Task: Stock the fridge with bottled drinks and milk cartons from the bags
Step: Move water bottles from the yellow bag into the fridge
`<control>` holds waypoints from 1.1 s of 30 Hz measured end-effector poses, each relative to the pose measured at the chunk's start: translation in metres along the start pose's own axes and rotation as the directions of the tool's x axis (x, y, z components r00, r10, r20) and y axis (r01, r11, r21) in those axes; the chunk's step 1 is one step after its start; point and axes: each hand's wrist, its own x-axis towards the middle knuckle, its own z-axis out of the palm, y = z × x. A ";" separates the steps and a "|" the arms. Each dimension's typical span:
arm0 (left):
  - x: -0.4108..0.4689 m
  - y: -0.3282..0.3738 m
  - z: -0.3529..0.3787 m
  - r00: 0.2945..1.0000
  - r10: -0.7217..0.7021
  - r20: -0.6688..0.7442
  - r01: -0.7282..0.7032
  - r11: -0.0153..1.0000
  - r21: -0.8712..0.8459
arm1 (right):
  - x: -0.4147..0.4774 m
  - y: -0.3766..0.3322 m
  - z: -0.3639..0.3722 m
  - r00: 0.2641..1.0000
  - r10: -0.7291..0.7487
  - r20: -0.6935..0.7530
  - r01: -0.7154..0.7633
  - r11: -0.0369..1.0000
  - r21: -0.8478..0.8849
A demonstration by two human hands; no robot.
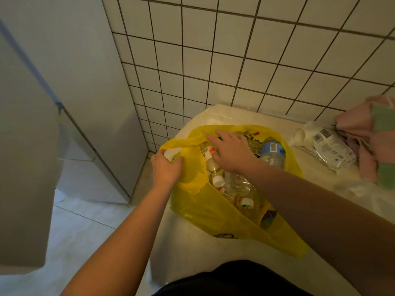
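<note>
Yellow plastic, thin and see-through, made up the shopping bag [205,212] that lay open on a white tabletop [192,253] set into a corner of white-tiled wall [235,60]. The left hand [166,169] gripped the bag's near-left rim, with its fingers curled round a bunched fold of the plastic and holding the mouth open. The right hand [229,150] reached in palm down over the opening, its fingers spread and nearly straight towards the far rim. Its thumb side sat just beside a bottle with a red-and-white label [210,157].

Several clear plastic bottles lay jumbled inside the bag. A water bottle with a blue label [272,152] stood at the right edge, tilted. A white-capped bottle [218,180] lay below the right hand, a clear bottle [237,183] lay beside it, and another white cap [246,202] showed deeper in.

To the right on the table, well apart from the bag, lay a white printed packet [329,146] touching a pink cloth [363,133]. On the left stood a grey fridge [85,82] against the wall, with a pale door panel [23,167] in the foreground above the light floor [81,221].
</note>
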 end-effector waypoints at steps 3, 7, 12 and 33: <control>0.020 -0.001 0.005 0.992 -0.085 0.097 0.082 0.996 0.039 | 0.009 0.006 0.004 0.998 0.024 0.055 -0.024 1.000 0.000; 0.022 0.005 0.008 0.996 -0.046 0.073 0.030 0.979 0.203 | 0.005 0.022 0.007 0.998 0.056 0.031 -0.058 0.996 0.073; -0.017 0.029 0.013 0.929 0.353 -0.109 -0.318 0.915 0.246 | -0.026 0.046 0.009 0.985 0.168 -0.039 -0.155 0.959 0.236; -0.052 0.104 0.109 0.883 0.279 0.377 -0.455 0.705 0.544 | -0.138 0.061 0.027 0.786 0.617 -0.039 -0.420 0.580 0.698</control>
